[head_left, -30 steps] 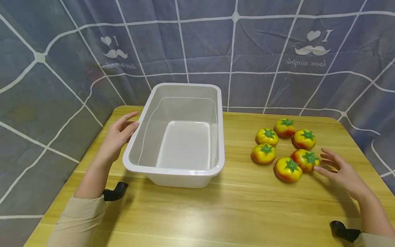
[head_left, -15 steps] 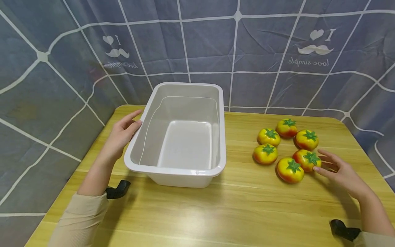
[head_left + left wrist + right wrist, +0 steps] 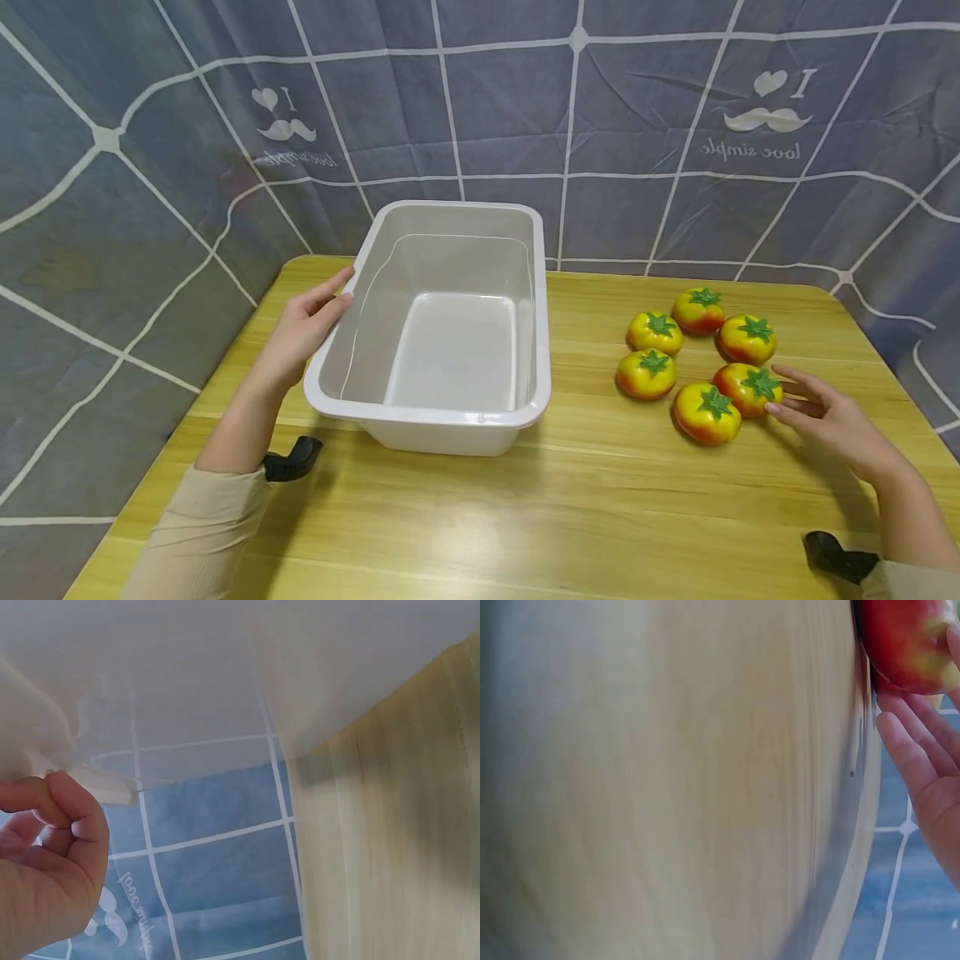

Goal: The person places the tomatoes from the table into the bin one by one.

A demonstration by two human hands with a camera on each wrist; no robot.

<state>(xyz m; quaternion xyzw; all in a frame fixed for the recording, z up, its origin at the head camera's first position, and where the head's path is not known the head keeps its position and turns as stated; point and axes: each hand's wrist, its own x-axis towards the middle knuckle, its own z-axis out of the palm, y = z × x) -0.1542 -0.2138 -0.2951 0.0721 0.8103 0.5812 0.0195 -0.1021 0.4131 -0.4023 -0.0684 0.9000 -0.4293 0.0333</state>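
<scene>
A white plastic basin [image 3: 450, 350] stands left of the middle of the table. My left hand [image 3: 303, 333] is at its left rim: the thumb lies over the rim, the other fingers curl at its outer side. In the left wrist view, the left hand [image 3: 56, 855] shows bent fingers right at the rim's edge. On the right lies a group of yellow-red tomatoes with green star-shaped tops. My right hand [image 3: 832, 421] is beside the rightmost front tomato [image 3: 747, 390], thumb at its near edge. The right wrist view shows loosely straight fingers [image 3: 911, 754] at that red tomato [image 3: 906, 641].
Other tomatoes sit close around, among them a front one [image 3: 707, 414] and a back one [image 3: 697, 311]. The wooden table [image 3: 585, 500] runs back to a blue-grey checked curtain [image 3: 502, 108]. Black wrist mounts [image 3: 292, 460] stick out from both sleeves.
My left hand has moved slightly right, bringing its thumb over the basin's rim. The right hand has stayed beside the same tomato. The head view has shifted a little.
</scene>
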